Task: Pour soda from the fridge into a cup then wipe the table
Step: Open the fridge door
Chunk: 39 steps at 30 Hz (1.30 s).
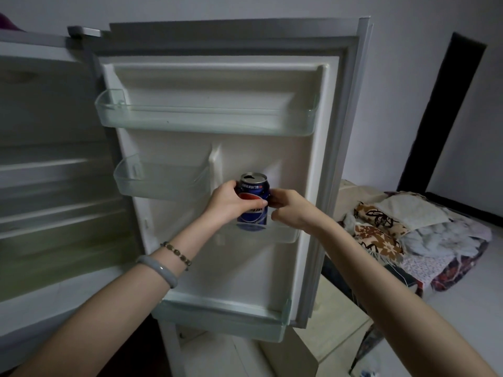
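We hold the blue soda can point(252, 202) with both hands. Our left hand point(231, 204) wraps around its left side, and our right hand point(291, 210) grips its right side. The can stands upright with its bottom in a clear door shelf point(285, 234) of the open fridge door point(217, 164). Two bracelets point(166, 263) sit on our left wrist.

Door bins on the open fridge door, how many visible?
4: top full-width bin, small middle-left bin, middle-right bin holding the Pepsi can, bottom bin.
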Each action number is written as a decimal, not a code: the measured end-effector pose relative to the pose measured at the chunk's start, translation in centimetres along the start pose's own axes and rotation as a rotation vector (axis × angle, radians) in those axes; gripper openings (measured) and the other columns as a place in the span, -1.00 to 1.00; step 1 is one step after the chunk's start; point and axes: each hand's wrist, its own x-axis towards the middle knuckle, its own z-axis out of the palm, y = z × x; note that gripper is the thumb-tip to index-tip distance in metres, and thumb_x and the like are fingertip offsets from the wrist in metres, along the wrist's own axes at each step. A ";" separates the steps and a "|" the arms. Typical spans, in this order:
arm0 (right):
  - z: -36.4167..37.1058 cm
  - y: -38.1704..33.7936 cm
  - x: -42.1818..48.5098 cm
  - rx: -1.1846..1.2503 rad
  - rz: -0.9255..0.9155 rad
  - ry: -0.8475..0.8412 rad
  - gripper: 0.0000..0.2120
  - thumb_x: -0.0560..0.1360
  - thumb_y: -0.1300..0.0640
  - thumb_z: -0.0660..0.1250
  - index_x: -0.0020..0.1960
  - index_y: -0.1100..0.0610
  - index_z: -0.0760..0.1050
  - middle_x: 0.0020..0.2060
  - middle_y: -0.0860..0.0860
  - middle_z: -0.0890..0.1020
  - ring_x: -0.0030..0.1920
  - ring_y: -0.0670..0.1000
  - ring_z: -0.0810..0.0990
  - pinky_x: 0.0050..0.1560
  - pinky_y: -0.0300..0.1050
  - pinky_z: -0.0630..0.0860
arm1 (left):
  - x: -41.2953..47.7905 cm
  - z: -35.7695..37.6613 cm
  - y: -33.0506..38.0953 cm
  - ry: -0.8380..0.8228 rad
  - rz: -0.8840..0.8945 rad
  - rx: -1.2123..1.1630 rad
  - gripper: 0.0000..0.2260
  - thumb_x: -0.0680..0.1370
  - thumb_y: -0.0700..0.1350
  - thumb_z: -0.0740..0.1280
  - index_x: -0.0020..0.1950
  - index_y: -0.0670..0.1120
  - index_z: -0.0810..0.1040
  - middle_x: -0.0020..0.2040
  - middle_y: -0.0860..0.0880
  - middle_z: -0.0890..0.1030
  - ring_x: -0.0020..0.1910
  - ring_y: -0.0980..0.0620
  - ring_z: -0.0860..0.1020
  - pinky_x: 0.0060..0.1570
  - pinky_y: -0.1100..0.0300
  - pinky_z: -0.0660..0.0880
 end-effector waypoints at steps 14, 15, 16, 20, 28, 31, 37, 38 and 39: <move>-2.0 -3.7 -5.7 -0.025 -0.221 -0.061 -0.33 0.45 0.42 0.29 0.47 0.10 0.16 0.29 -0.11 0.39 0.30 -0.17 0.34 0.28 -0.26 0.30 | -3.6 -4.1 3.7 0.006 0.217 -0.158 -0.46 0.17 0.01 0.62 0.10 0.00 0.56 0.01 0.07 0.64 0.02 0.10 0.60 0.10 0.04 0.54; -1.7 -3.7 -6.3 -0.020 -0.229 -0.061 -0.33 0.46 0.42 0.28 0.48 0.08 0.15 0.25 -0.17 0.38 0.28 -0.21 0.33 0.27 -0.28 0.30 | -4.3 -4.3 3.8 -0.006 0.220 -0.171 -0.46 0.16 0.02 0.62 0.08 0.03 0.55 0.01 0.08 0.64 0.02 0.10 0.60 0.10 0.01 0.55; -1.4 -3.7 -7.0 -0.015 -0.235 -0.058 -0.32 0.46 0.41 0.28 0.48 0.07 0.13 0.23 -0.20 0.36 0.27 -0.24 0.32 0.25 -0.31 0.31 | -5.0 -4.5 3.9 -0.020 0.222 -0.182 -0.45 0.12 0.05 0.61 0.06 0.06 0.55 0.00 0.08 0.65 0.02 0.10 0.61 0.10 0.00 0.55; -0.1 -2.7 -9.7 0.036 -0.230 -0.054 -0.30 0.48 0.39 0.27 0.50 0.04 0.07 0.26 -0.20 0.34 0.29 -0.25 0.31 0.18 -0.43 0.36 | -8.1 -4.8 3.4 -0.081 0.245 -0.201 -0.45 0.15 -0.04 0.63 0.09 0.02 0.56 -0.02 0.06 0.67 -0.01 0.13 0.63 0.06 0.10 0.55; 1.1 -0.8 -12.6 0.078 -0.212 -0.215 -0.28 0.48 0.41 0.27 0.50 0.00 0.07 0.41 -0.11 0.31 0.38 -0.18 0.31 0.31 -0.34 0.34 | -12.6 -4.9 1.2 -0.122 0.198 -0.161 -0.38 0.09 0.15 0.55 0.12 0.08 0.55 0.00 0.14 0.66 -0.04 0.23 0.61 -0.02 0.23 0.52; 1.5 0.3 -12.5 0.079 -0.213 -0.268 -0.28 0.48 0.40 0.28 0.51 -0.01 0.07 0.43 -0.11 0.30 0.38 -0.17 0.32 0.32 -0.29 0.35 | -13.4 -4.5 0.5 -0.102 0.170 -0.123 -0.36 0.08 0.16 0.55 0.13 0.08 0.55 0.00 0.14 0.66 -0.02 0.22 0.60 0.04 0.16 0.53; 0.8 3.2 -11.2 0.073 -0.267 -0.364 -0.27 0.46 0.37 0.32 0.49 -0.03 0.10 0.43 -0.10 0.31 0.38 -0.14 0.34 0.35 -0.12 0.37 | -14.5 -2.4 -0.2 -0.008 0.084 -0.082 -0.40 0.06 0.20 0.56 0.07 0.16 0.55 -0.01 0.18 0.65 0.01 0.18 0.60 0.10 0.01 0.54; 0.4 3.9 -11.0 0.068 -0.280 -0.380 -0.27 0.46 0.36 0.32 0.50 -0.03 0.10 0.43 -0.10 0.31 0.37 -0.14 0.34 0.35 -0.11 0.38 | -14.6 -1.8 0.0 0.017 0.073 -0.075 -0.40 0.05 0.21 0.55 0.05 0.17 0.55 -0.01 0.18 0.65 0.01 0.18 0.60 0.13 0.02 0.53; -0.1 4.6 -10.8 0.063 -0.294 -0.397 -0.27 0.46 0.36 0.32 0.50 -0.03 0.09 0.43 -0.10 0.30 0.37 -0.14 0.34 0.35 -0.10 0.38 | -14.8 -1.1 0.3 0.043 0.061 -0.068 -0.40 0.04 0.21 0.55 0.05 0.17 0.55 -0.01 0.18 0.65 0.02 0.18 0.60 0.15 0.03 0.52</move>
